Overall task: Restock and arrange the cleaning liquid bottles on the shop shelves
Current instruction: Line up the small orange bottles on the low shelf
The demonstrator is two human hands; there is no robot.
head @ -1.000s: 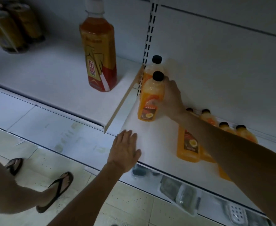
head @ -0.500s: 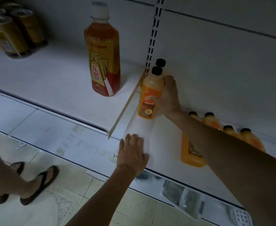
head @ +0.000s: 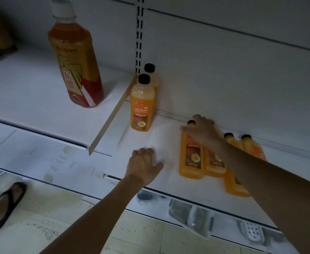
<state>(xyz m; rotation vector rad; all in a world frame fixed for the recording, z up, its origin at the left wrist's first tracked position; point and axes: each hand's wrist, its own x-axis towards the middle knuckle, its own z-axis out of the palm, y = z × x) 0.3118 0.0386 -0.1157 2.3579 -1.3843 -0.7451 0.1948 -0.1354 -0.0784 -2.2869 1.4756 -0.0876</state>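
Left hand (head: 143,165) lies flat on the front of the white shelf (head: 168,143), fingers loose and holding nothing. Just past it, four orange lying bottles (head: 190,158) point their caps at the back wall. Right hand (head: 203,131) is over the leftmost one's neck, fingers spread, can't tell if it's touching. Further back-left, two upright bottles (head: 142,107) stand one behind the other. A tall drink bottle (head: 75,66) is on the next shelf over.

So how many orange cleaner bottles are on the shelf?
6. Two upright bottles by the divider, one behind the other; four lying bottles partly under the right hand. Others may be hidden.
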